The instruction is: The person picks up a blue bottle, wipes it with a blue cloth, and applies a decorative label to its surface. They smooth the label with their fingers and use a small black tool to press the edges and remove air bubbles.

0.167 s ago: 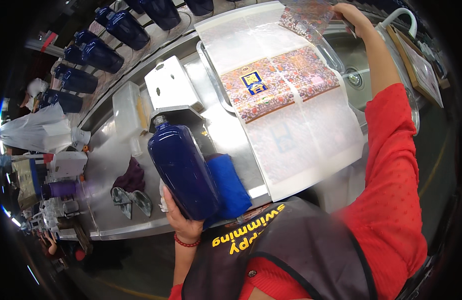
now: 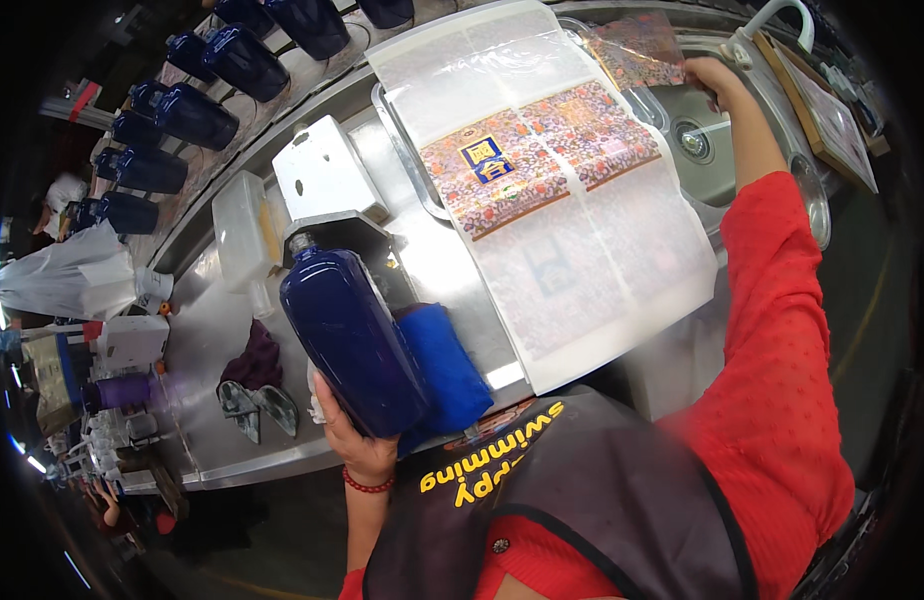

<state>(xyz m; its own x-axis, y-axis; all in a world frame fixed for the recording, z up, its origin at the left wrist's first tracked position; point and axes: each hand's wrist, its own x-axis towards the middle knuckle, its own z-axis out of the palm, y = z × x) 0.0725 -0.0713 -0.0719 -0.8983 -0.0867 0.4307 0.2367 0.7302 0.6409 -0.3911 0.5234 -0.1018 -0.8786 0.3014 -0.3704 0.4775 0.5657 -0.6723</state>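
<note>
A dark blue glossy glass bottle (image 2: 347,335) leans tilted, its bare threaded neck pointing away from me, against a support at the neck end. My left hand (image 2: 357,432) is closed round its base, with a bit of white cloth or tissue by the fingers. A folded blue cloth (image 2: 444,365) lies along the bottle's right side. At the far right, my right hand (image 2: 717,82) pinches the edge of a see-through flower-patterned film (image 2: 637,50). Below the film lie stacked white backing sheets (image 2: 612,280) with printed floral decals (image 2: 517,150) on them.
Several dark blue bottles (image 2: 242,60) stand in rows at the far left. A white box (image 2: 327,170) and a clear plastic container (image 2: 244,225) sit beyond the bottle. To the right are a metal sink (image 2: 707,150) with a white tap (image 2: 782,15) and a framed board (image 2: 817,115).
My right hand has come nearer to me, drawing the patterned film with it over the sink's far edge. My left hand keeps hold of the bottle. The whole view has shifted slightly.
</note>
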